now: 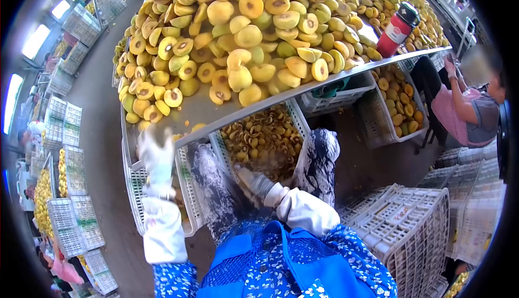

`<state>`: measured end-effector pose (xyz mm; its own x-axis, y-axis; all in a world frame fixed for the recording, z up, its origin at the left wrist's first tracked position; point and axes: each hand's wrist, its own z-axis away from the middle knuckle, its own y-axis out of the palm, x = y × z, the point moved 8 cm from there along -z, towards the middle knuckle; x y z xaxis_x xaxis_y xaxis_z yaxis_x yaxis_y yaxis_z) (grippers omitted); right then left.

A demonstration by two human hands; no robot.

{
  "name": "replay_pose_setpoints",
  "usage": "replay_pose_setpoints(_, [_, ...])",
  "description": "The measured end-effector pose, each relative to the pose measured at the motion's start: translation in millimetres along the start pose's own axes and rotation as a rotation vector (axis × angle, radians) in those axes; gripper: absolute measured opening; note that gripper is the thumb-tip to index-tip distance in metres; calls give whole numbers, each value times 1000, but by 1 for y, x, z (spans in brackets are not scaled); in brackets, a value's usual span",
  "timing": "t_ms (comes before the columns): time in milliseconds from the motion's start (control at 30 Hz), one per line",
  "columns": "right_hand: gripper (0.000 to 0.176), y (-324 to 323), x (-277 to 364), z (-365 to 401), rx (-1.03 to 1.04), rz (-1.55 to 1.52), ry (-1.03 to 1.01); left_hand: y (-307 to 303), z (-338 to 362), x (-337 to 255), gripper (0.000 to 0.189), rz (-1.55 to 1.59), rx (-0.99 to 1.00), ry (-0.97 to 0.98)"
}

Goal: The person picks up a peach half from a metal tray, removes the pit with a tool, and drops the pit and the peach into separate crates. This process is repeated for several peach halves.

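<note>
My left hand, in a white glove, is raised at the near left edge of the metal table. Its fingers look stretched and apart, though blurred, and I see nothing in them. Large heaps of halved yellow fruit, like peaches or apricots with brown centres, cover the table. My right hand, gloved in grey, is low between my knees at the near side of a white crate. Smeared by motion, its fingers do not show clearly. Brown-yellow fruit pieces fill that crate.
A red bottle with a dark lid stands at the table's right edge. Another fruit-filled crate sits below, near a seated person. White crates stand at my right; a crate is at my left. Crate stacks line the far left.
</note>
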<state>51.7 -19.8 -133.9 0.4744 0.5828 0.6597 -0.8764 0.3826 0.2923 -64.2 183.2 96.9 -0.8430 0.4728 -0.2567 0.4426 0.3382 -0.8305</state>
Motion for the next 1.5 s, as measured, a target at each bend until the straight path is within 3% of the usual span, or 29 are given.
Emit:
replay_pose_setpoints(100, [47, 12, 2, 13, 205, -110, 124, 75, -50, -89, 59, -17, 366, 229])
replay_pose_setpoints(133, [41, 8, -10, -7, 185, -110, 25, 114, -58, -105, 61, 3, 495, 349])
replay_pose_setpoints(167, [35, 3, -18, -26, 161, -110, -76, 150, -59, -112, 64, -175, 641, 439])
replay_pose_setpoints(267, [28, -20, 40, 18, 46, -149, -104, 172, -63, -125, 60, -91, 756, 297])
replay_pose_setpoints(333, [25, -30, 28, -7, 77, -395, -226, 168, -58, -111, 56, 73, 817, 129])
replay_pose_setpoints(367, [23, -31, 28, -7, 95, -517, -277, 149, -61, -107, 49, 240, 606, 135])
replay_pose_setpoints(400, [21, -32, 29, -8, 159, -695, -280, 144, -57, -93, 45, 465, 626, -31])
replay_pose_setpoints(433, [19, -35, 41, -6, 123, -492, -409, 134, -52, -82, 42, 688, 634, -202])
replay_pose_setpoints(467, [17, -35, 65, 8, 63, -294, -533, 112, -35, -89, 35, 1117, 677, -475])
replay_pose_setpoints(500, [14, -36, 95, 36, -252, 296, -742, 101, -23, -87, 35, 1398, 688, -545])
replay_pose_setpoints(533, [14, -28, 112, 51, -268, 343, -808, 86, -11, -84, 34, 1486, 621, -518])
replay_pose_setpoints(567, [15, -21, 126, 64, -287, 389, -873, 76, 3, -83, 32, 1531, 587, -487])
replay_pose_setpoints(667, [17, -2, 140, 78, -389, 638, -941, 40, 42, -87, 28, 1169, 298, -8])
replay_pose_setpoints(733, [27, 12, 139, 83, -429, 909, -925, 62, 53, -74, 29, 1135, 275, -48])
replay_pose_setpoints(833, [36, 31, 142, 96, -388, 1108, -1008, 32, 64, -91, 29, 746, 183, 107])
replay_pose_setpoints(867, [42, 40, 134, 91, -376, 1278, -964, 31, 77, -87, 25, 940, 19, 123])
replay_pose_setpoints(933, [44, 45, 128, 88, -382, 1336, -952, 69, 92, -76, 31, 1730, 200, -471])
replay_pose_setpoints(967, [45, 46, 124, 85, -384, 1363, -944, 73, 96, -72, 33, 1704, 180, -504])
replay_pose_setpoints(1000, [43, 33, 110, 60, -316, 1147, -673, 77, 100, -68, 35, 1678, 159, -537])
replay_pose_setpoints(1100, [39, 32, 117, 73, -278, 969, -421, 82, 107, -67, 32, 1666, 130, -721])
replay_pose_setpoints(1200, [33, 29, 117, 79, -282, 984, -433, 82, 108, -69, 31, 1653, 83, -852])
replay_pose_setpoints(1300, [45, 26, 115, 76, -262, 885, -658, 83, 111, -70, 32, 1612, 60, -878])
replay_pose_setpoints(1500, [26, 23, 108, 73, -73, 304, -799, 80, 110, -78, 34, 1554, 56, -784])
